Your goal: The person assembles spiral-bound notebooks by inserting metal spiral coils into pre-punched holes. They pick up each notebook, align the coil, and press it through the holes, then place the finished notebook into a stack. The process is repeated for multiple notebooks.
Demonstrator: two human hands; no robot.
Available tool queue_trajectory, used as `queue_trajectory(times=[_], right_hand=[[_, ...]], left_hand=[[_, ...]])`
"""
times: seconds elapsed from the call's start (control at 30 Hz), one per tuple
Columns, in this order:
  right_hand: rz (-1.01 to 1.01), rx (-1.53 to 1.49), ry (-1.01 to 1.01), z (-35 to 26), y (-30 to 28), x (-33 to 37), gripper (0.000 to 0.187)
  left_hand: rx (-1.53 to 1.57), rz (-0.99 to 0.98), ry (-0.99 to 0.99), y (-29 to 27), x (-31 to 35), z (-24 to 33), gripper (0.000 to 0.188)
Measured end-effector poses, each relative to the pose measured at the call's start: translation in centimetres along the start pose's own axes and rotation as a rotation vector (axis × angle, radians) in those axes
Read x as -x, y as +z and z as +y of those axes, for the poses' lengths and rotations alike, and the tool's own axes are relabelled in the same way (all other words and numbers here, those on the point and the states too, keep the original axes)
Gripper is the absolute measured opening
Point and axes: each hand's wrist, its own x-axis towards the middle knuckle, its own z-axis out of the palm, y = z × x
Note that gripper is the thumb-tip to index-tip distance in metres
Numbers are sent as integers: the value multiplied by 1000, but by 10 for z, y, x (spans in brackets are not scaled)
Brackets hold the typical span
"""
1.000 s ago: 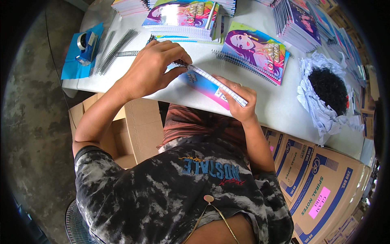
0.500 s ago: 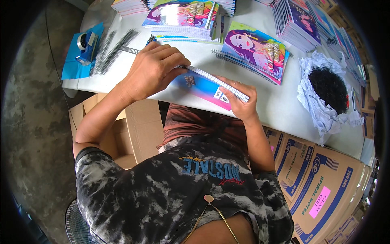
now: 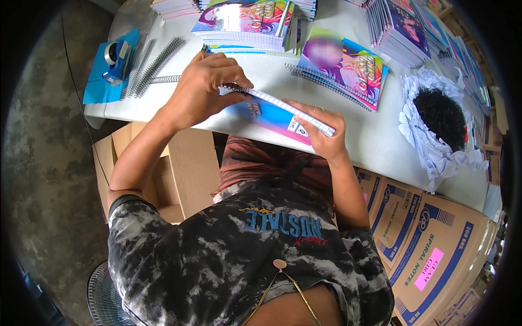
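Note:
A slim notebook (image 3: 272,115) with a blue and pink cover is tilted above the table's near edge. My right hand (image 3: 324,129) grips its right end, thumb on the cover and fingers behind. At the other end, my left hand (image 3: 209,81) pinches a dark spiral binding coil (image 3: 232,87) along the notebook's edge. Some coil (image 3: 165,79) also shows left of that hand; whether it is the same piece is hidden behind the fingers. Just beyond lie spiral-bound notebooks (image 3: 359,68) with an illustrated cover, their coils along the near side.
Loose coils (image 3: 160,62) and a blue tape dispenser (image 3: 115,65) on blue sheets lie at the left. Stacked notebooks (image 3: 244,41) line the back. Crumpled white paper (image 3: 413,127) surrounds a black tangled bundle (image 3: 439,119) at the right. Cardboard boxes (image 3: 440,261) stand below.
My left hand has shifted slightly left and opened its pinch a little, so more dark coil shows at the notebook's edge. The right hand and notebook have hardly moved.

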Motion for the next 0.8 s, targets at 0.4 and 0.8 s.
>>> queue_trajectory(times=[0.4, 0.8], right_hand=[[84, 143, -176, 1, 18, 3, 35], [247, -100, 283, 3, 2, 1, 21]], left_hand=[[-476, 791, 143, 94, 16, -34, 117], [-339, 251, 93, 17, -1, -1, 35]])
